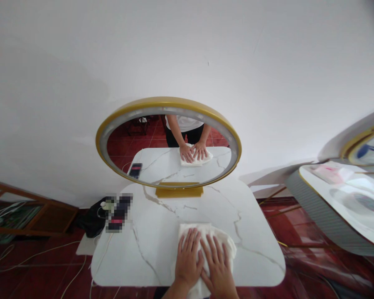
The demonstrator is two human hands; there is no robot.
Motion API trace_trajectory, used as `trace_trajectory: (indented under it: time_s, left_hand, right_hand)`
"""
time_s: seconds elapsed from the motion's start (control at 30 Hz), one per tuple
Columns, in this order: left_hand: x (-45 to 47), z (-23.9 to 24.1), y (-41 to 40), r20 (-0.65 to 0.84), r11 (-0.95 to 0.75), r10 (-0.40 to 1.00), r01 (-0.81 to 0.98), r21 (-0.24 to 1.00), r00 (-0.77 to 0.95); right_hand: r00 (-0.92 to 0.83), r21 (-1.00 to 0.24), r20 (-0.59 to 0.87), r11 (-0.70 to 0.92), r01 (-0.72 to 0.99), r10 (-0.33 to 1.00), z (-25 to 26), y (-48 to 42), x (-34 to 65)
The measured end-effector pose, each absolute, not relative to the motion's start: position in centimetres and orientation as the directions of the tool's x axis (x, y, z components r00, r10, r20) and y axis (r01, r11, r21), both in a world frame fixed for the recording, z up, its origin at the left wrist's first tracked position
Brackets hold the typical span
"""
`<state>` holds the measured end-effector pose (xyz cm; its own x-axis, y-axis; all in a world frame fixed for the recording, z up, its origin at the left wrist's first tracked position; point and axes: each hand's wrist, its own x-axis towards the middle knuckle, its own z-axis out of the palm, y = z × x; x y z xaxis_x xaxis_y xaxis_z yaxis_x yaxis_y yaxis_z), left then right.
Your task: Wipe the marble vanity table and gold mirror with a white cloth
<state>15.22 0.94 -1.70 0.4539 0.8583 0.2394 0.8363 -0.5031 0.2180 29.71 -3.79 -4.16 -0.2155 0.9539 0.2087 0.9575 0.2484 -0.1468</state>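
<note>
Both palms down at bottom centre, left hand [189, 258] and right hand [217, 261] lie flat, gripping nothing, over a white cloth [203, 229], its middle hidden, its lower end cut off, while pixelation masks an object [119, 214] at lower left.

The cloth [205, 229] is white, the tabletop [158, 232] grey-veined white, the mirror frame [169, 101] gold.

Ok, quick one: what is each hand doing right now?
Left hand: open, laid flat on the white cloth, gripping nothing.
Right hand: open, fingers spread on the same cloth, gripping nothing.
</note>
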Motion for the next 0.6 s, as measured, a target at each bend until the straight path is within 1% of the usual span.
trace_trajectory:
  time_s: [0.3,0.6]
  left_hand:
    - [16.1,-2.1,5.1,0.218,-0.487,0.87,0.835,0.257,0.441]
    - [16.9,-2.2,9.0,0.2,-0.466,0.883,0.843,0.267,0.425]
  right_hand:
    - [-0.162,-0.163,0.202,0.196,0.967,0.966,-3.3,0.4,30.0]
    - [-0.155,-0.163,0.168,0.183,0.969,0.974,-3.2,4.1,30.3]
